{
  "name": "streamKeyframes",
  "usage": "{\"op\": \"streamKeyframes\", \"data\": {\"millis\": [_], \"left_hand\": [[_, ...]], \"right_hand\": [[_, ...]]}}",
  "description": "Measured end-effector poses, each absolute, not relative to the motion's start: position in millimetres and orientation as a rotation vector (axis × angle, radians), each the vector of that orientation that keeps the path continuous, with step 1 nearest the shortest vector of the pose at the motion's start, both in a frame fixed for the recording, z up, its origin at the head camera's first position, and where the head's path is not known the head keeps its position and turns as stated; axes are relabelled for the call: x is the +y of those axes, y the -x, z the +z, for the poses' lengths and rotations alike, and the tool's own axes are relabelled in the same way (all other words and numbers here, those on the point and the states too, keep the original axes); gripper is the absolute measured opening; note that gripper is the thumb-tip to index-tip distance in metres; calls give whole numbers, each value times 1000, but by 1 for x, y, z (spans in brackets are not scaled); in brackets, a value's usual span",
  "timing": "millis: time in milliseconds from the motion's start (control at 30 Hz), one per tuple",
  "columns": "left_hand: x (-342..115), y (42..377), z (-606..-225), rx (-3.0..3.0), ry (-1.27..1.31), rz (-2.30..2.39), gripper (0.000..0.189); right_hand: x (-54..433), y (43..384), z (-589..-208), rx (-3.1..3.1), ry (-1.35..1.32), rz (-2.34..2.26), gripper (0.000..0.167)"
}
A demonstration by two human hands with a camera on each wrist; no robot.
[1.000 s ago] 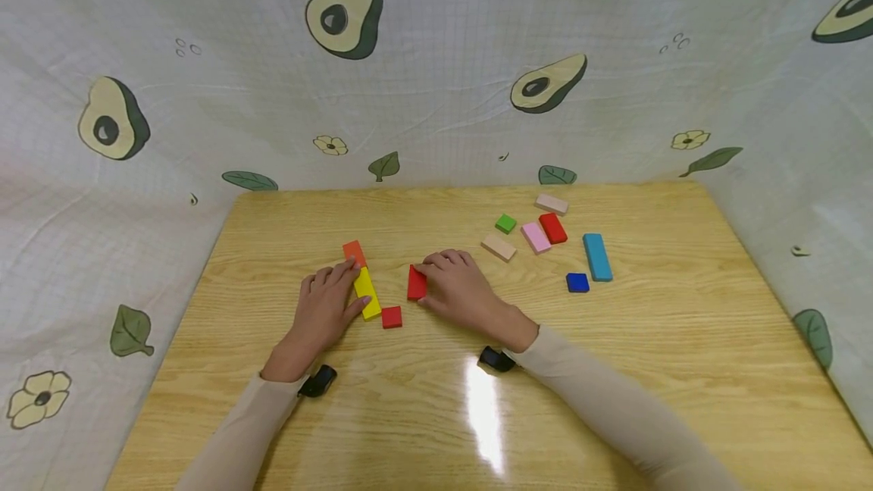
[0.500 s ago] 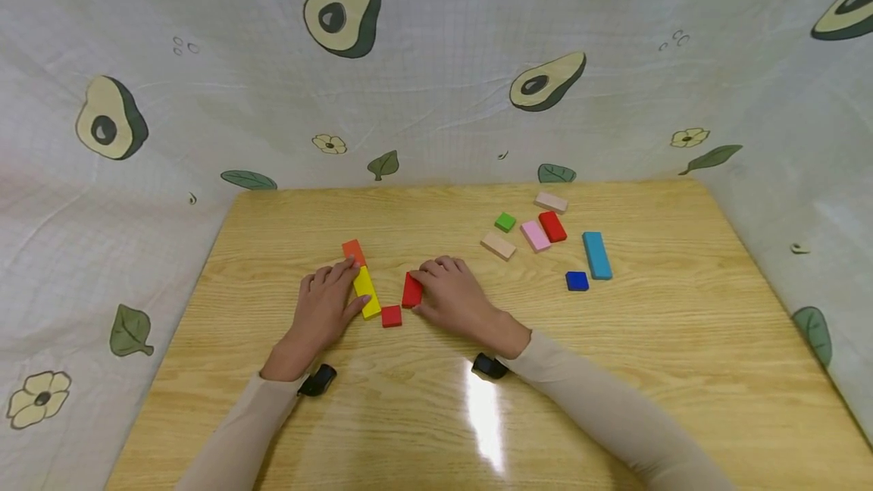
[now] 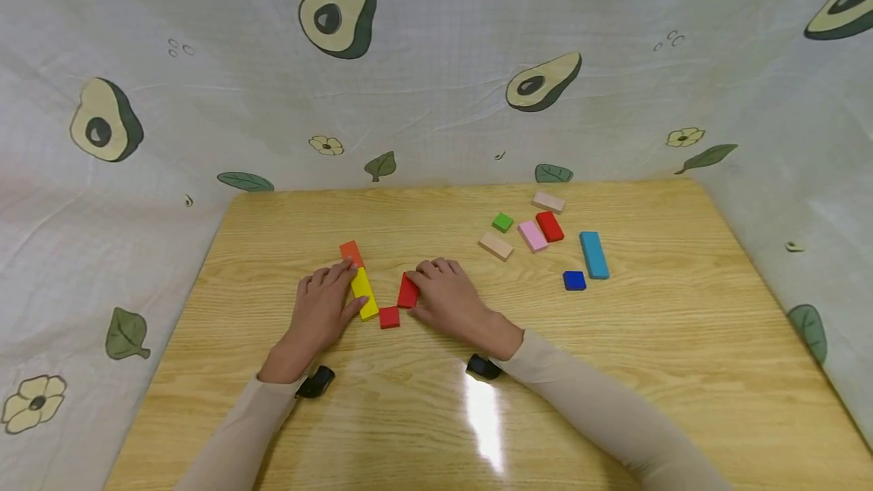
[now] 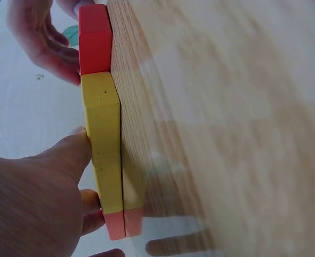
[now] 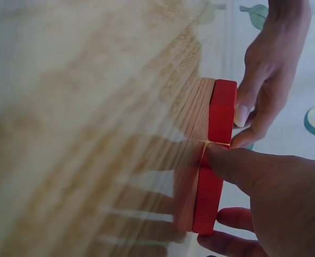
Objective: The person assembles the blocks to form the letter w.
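On the wooden table, a yellow block [image 3: 364,292] lies end to end with an orange block [image 3: 348,250]. My left hand [image 3: 319,308] rests beside them, its thumb touching the yellow block's top and its fingertips at the join. At the near right corner of the yellow block sits a small red block [image 3: 389,317]. My right hand [image 3: 448,298] pinches a longer red block [image 3: 407,291], thumb at the near end and fingers at the far end. In the right wrist view, this red block [image 5: 207,201] stands right at the small red block [image 5: 222,110].
Several loose blocks lie at the back right: green [image 3: 502,222], two beige, pink [image 3: 532,236], red [image 3: 549,226], long light blue [image 3: 595,254] and small dark blue [image 3: 574,280]. A patterned cloth [image 3: 436,97] hangs behind and beside the table [image 3: 382,415].
My right hand has slid the longer red block left and nearer, up to the small red block, and turned it slightly. The left hand has stayed in place.
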State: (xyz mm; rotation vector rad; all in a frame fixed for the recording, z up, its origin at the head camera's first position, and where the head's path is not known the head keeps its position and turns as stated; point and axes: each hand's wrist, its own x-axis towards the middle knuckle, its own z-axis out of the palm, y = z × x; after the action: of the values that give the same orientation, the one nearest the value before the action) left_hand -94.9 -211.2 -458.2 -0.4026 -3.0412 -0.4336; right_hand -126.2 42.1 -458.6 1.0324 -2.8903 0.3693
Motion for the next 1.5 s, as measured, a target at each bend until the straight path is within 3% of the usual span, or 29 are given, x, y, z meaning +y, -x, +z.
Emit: {"op": "streamKeyframes", "data": {"millis": [300, 1033, 1500], "left_hand": [[-212, 92, -458, -3032, 406, -461, 57], [-212, 94, -457, -3035, 403, -453, 59], [-212, 95, -459, -3038, 409, -452, 59]], "right_hand": [[55, 126, -452, -2932, -992, 482, 60], [152, 158, -450, -3028, -539, 559, 59], [165, 153, -457, -3006, -518, 528, 55]]}}
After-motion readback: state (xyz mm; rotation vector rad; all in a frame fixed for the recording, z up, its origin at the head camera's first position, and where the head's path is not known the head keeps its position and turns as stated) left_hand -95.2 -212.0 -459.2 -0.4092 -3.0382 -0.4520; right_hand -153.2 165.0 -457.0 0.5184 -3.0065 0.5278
